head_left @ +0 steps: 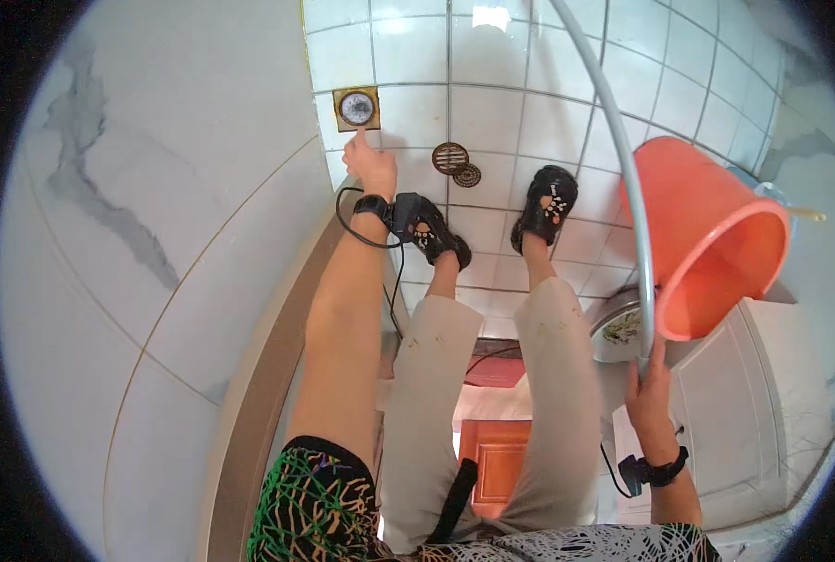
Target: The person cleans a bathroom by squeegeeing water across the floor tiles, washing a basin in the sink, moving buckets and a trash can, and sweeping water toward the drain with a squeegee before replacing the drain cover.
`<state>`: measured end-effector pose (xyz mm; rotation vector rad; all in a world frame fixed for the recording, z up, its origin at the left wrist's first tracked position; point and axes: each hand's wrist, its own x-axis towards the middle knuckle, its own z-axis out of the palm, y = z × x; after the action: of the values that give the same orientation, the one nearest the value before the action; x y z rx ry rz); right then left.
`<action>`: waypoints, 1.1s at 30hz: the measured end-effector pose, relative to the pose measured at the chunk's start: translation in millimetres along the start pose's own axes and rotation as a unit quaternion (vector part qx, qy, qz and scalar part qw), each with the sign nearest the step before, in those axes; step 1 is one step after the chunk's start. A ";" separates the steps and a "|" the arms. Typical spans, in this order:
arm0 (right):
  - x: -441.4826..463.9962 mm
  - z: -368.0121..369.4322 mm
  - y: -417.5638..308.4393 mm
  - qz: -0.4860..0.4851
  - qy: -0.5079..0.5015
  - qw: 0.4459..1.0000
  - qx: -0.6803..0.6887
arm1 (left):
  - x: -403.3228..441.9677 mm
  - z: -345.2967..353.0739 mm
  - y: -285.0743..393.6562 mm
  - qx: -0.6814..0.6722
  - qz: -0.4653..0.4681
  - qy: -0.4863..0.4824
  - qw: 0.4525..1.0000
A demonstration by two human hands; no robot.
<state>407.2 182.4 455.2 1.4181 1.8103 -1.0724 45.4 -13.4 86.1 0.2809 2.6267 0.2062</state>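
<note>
My left hand (pixel 372 167) reaches down to the near edge of a square brass-rimmed floor drain (pixel 356 109), which has a round grey middle. Its fingers are bunched together, with one fingertip at the rim; whatever they may hold is hidden. A round slotted drain cover (pixel 450 158) and a smaller perforated strainer (pixel 467 175) lie on the tiles to the right, partly overlapping. Lower right, my right hand (pixel 650 398) is wrapped around the end of a long grey hose (pixel 623 159), which curves up past the top edge.
An orange bucket (pixel 661 197) lies tipped at the right, its mouth toward me. My black clogs (pixel 546 206) stand on white floor tiles (pixel 487 117). A marbled wall (pixel 202 140) rises at the left. Behind my legs is an orange-brown panel (pixel 498 459).
</note>
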 end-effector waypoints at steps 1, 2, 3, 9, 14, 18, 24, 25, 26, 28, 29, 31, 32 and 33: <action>-6.9 -3.2 -8.1 0.010 -0.015 1.000 -0.008 | -6.6 -6.0 -0.7 -0.023 -0.011 -0.005 1.000; -13.1 -6.2 -15.0 0.019 -0.030 0.999 -0.013 | -14.2 -12.9 -0.6 -0.054 -0.020 -0.011 0.998; -19.1 -9.2 -20.4 -0.015 -0.018 1.000 -0.011 | -22.6 -20.2 2.1 -0.085 -0.028 -0.016 0.996; -73.7 -27.9 -40.5 0.010 -0.062 0.996 -0.063 | -59.5 -80.1 33.3 -0.174 -0.073 -0.047 0.981; -106.8 -60.8 -51.9 -0.072 -0.059 0.995 -0.042 | -59.3 -101.8 33.8 -0.215 -0.083 0.013 0.973; -102.3 -89.5 -84.8 -0.104 -0.026 0.994 -0.006 | -57.3 -142.5 50.0 -0.227 -0.091 0.030 0.969; 32.1 -110.4 -168.5 -0.232 0.056 0.971 0.009 | -60.2 -168.9 40.9 -0.151 -0.091 -0.011 0.984; 62.6 -107.6 -186.3 -0.223 0.075 0.971 -0.038 | -62.7 -170.5 40.5 -0.188 -0.069 0.012 0.980; 91.0 -104.0 -207.2 -0.213 0.095 0.969 -0.083 | -67.8 -172.5 42.0 -0.224 -0.045 0.037 0.973; 142.5 -101.6 -248.1 -0.241 0.120 0.960 -0.082 | -81.1 -181.8 46.6 -0.252 -0.026 0.064 0.965; 168.3 -97.6 -264.5 -0.275 0.150 0.944 -0.100 | -86.2 -188.9 53.5 -0.251 -0.030 0.063 0.966; 198.4 -89.8 -290.0 -0.299 0.177 0.930 -0.123 | -95.0 -192.0 54.3 -0.251 -0.012 0.051 0.967; 202.5 -85.1 -302.0 -0.281 0.169 0.936 -0.130 | -101.8 -201.7 57.1 -0.264 -0.017 0.016 0.964; 202.4 -78.9 -310.3 -0.264 0.161 0.941 -0.138 | -107.6 -215.1 61.8 -0.277 -0.023 -0.017 0.960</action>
<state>57.8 316.8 397.3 1.0011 2.5612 -0.8042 43.9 0.7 334.0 0.0287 2.4143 0.8885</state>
